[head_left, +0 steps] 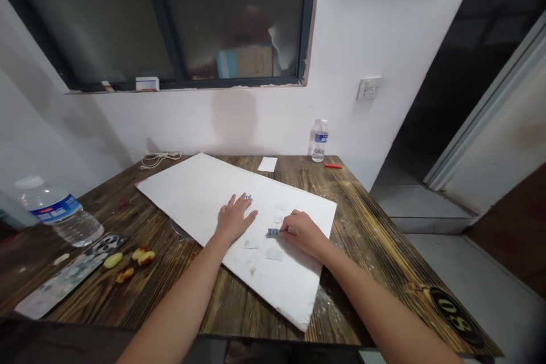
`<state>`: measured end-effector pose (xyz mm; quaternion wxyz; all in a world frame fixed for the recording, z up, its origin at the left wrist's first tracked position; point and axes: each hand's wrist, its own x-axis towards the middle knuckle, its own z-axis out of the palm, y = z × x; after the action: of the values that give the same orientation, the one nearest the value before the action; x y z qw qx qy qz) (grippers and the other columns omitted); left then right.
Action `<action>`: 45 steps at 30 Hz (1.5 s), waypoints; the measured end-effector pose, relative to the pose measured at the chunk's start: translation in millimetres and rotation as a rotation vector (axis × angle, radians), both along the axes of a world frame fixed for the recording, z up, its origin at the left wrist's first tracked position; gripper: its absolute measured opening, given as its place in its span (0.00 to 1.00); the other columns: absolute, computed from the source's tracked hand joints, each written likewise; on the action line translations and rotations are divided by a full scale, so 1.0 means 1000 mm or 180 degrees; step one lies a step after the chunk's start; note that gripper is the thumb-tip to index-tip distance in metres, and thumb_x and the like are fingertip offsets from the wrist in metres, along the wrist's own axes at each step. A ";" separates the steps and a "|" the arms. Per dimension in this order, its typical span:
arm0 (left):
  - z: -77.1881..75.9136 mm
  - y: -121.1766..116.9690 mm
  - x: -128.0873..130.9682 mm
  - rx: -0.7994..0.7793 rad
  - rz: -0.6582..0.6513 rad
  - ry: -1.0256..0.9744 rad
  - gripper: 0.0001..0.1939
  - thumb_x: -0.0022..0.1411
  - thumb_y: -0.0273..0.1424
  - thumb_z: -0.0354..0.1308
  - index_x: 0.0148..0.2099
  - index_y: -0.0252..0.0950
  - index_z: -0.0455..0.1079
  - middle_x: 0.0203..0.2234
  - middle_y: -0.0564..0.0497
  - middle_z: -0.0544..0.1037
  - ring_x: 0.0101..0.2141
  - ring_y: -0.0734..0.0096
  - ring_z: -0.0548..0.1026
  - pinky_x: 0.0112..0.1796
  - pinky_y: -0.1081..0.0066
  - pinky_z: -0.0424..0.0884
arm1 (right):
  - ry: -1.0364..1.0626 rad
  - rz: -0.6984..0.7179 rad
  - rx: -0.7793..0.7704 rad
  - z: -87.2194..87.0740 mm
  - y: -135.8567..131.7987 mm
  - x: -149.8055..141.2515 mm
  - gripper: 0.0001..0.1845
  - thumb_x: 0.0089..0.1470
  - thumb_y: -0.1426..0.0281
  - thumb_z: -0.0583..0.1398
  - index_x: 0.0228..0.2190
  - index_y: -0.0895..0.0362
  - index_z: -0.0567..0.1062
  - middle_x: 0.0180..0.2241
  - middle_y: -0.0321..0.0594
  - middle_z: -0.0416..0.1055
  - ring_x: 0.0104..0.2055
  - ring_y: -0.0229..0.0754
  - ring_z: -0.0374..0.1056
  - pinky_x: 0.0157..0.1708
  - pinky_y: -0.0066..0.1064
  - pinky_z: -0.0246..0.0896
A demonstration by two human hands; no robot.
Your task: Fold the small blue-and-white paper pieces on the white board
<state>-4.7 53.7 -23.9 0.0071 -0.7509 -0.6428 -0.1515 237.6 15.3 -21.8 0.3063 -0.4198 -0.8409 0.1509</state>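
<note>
A white foam board (191, 193) lies tilted across the wooden table (375, 250). My left hand (234, 218) rests flat on it, fingers apart, just below a small blue-printed scrap (248, 197). My right hand (303, 233) is curled, its fingertips beside a second blue-printed paper scrap (273, 232). A thin dark line shows by those fingers, too small to name. Whether that hand grips anything is hidden. Several pale paper squares, among them one (274, 254), lie on the board around my right hand.
A water bottle (57, 210) lies on the table's left, near a printed strip (70, 276) and yellow-red food pieces (125, 259). Behind the board are a white paper sheet (267, 164), a standing bottle (319, 140), a red stick (333, 166) and a white cable (160, 159).
</note>
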 end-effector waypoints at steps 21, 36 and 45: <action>0.000 0.009 -0.002 0.1167 -0.0183 -0.1948 0.10 0.58 0.30 0.55 0.42 0.38 0.73 0.38 0.48 0.79 0.40 0.63 0.75 0.44 0.65 0.70 | 0.0310 -0.0072 -0.0099 -0.004 0.001 0.002 0.03 0.50 0.73 0.64 0.26 0.54 0.75 0.27 0.37 0.70 0.34 0.41 0.64 0.37 0.31 0.55; 0.014 -0.013 0.020 0.0990 -0.0906 -0.2501 0.08 0.54 0.23 0.59 0.33 0.40 0.78 0.29 0.52 0.75 0.31 0.71 0.72 0.32 0.71 0.67 | 0.1417 -0.0590 -0.0493 -0.001 0.006 0.003 0.07 0.50 0.65 0.63 0.24 0.54 0.74 0.26 0.36 0.71 0.31 0.40 0.64 0.31 0.30 0.57; 0.024 -0.031 0.036 0.0248 -0.1606 -0.2639 0.10 0.59 0.35 0.60 0.42 0.40 0.78 0.37 0.47 0.79 0.39 0.66 0.76 0.41 0.67 0.70 | 0.2544 -0.0766 -0.1086 -0.006 0.013 0.000 0.18 0.42 0.55 0.66 0.22 0.56 0.72 0.22 0.36 0.71 0.25 0.38 0.62 0.26 0.29 0.56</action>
<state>31.7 22.9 -0.3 -0.2585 -0.7589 -0.3832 -0.4587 237.8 28.5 -27.9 0.5488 -0.4678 -0.5649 0.4010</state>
